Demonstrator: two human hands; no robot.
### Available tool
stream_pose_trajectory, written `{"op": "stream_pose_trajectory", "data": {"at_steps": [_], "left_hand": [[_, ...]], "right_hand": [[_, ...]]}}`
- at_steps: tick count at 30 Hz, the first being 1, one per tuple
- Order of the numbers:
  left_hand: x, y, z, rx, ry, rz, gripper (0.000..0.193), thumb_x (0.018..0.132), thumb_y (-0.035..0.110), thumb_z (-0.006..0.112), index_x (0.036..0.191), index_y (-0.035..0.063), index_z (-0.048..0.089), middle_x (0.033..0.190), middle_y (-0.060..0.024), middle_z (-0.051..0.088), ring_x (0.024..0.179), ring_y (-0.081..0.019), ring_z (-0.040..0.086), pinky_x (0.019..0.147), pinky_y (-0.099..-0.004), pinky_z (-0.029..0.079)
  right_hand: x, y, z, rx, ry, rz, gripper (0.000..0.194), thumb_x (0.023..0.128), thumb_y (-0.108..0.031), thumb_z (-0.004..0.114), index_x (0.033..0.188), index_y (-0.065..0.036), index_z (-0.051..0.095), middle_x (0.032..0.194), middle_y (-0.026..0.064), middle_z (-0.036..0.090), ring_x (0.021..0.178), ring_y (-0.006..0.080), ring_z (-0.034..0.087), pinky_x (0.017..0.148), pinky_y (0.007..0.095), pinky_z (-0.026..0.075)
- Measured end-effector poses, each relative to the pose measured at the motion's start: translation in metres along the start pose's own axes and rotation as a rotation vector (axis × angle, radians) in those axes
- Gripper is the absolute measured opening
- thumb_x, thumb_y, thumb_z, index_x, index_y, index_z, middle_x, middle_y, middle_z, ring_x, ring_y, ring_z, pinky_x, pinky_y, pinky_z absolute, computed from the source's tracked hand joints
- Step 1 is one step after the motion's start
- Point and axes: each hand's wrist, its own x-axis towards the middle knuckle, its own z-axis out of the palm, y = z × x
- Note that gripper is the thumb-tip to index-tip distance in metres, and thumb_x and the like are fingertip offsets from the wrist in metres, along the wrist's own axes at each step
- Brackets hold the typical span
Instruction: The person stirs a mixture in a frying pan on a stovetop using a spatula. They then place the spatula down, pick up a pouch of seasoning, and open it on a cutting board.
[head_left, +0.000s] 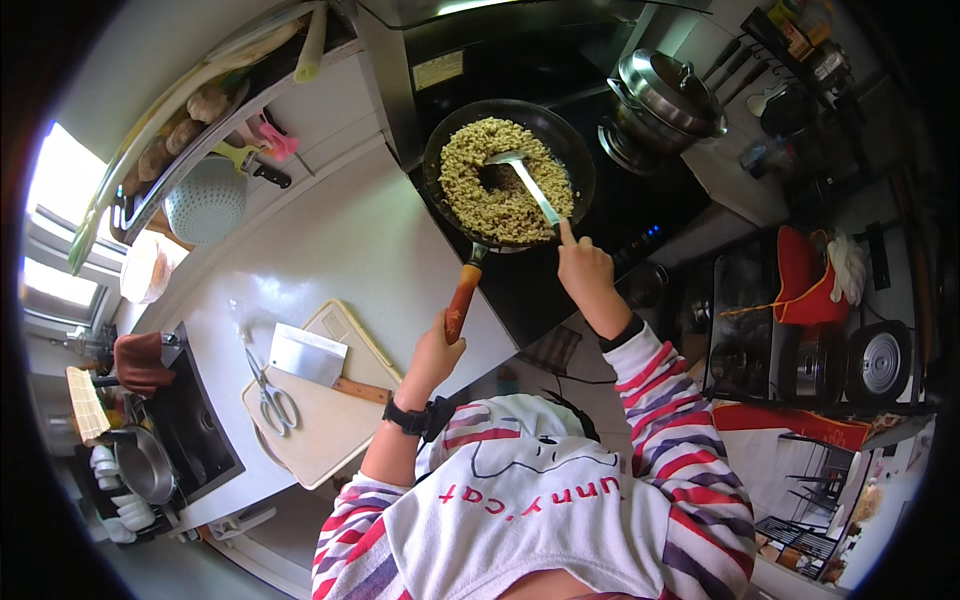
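Observation:
A dark wok (582, 161) stands on the black cooktop, holding a broad layer of small yellowish-brown crumbly food (469, 161) with a hollow near its middle. My left hand (435, 354) grips the wok's orange-brown handle (463, 296). In my right hand (586, 271) is a metal spatula (536, 191), its index finger stretched along the shaft; the spatula's head rests in the food beside the hollow. The far end of the spatula's handle is hidden by my right hand.
Right of the wok, a lidded steel pot (664, 105) stands on the cooktop (517, 296). On the left counter, a cleaver (307, 356) and scissors (274, 401) lie on a cutting board (322, 442). A sink (199, 427) is farther left; a shelf of vegetables (180, 139) hangs above.

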Motion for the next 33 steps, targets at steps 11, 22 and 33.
{"op": "stream_pose_trajectory", "data": {"at_steps": [11,22,33], "left_hand": [[0.000,0.003,-0.002,-0.015,-0.027,-0.017,0.059,0.081,0.017,0.062,0.135,0.0070,0.040,0.093,-0.0282,0.063,0.088,-0.0469,0.060,0.075,-0.0469,0.049],[-0.002,0.009,-0.005,0.006,0.003,0.006,0.062,0.082,0.025,0.070,0.134,0.0071,0.042,0.095,-0.0268,0.065,0.089,-0.0444,0.063,0.075,-0.0451,0.050],[-0.003,0.015,-0.013,-0.008,-0.006,-0.024,0.061,0.083,0.026,0.070,0.134,0.0068,0.042,0.098,-0.0266,0.065,0.090,-0.0444,0.062,0.075,-0.0444,0.050]], "right_hand": [[-0.033,-0.015,-0.018,0.096,-0.097,-0.056,0.047,0.089,-0.019,0.058,0.133,-0.006,0.050,0.076,0.0150,0.062,0.064,0.0309,0.064,0.056,0.0411,0.053],[-0.054,0.000,-0.046,0.041,-0.251,-0.005,0.051,0.088,-0.024,0.060,0.135,-0.007,0.048,0.075,0.0140,0.062,0.065,0.0315,0.066,0.058,0.0424,0.053],[-0.026,0.006,-0.031,0.062,-0.120,0.051,0.048,0.088,-0.021,0.059,0.133,-0.005,0.049,0.077,0.0158,0.063,0.066,0.0321,0.065,0.058,0.0416,0.053]]}}
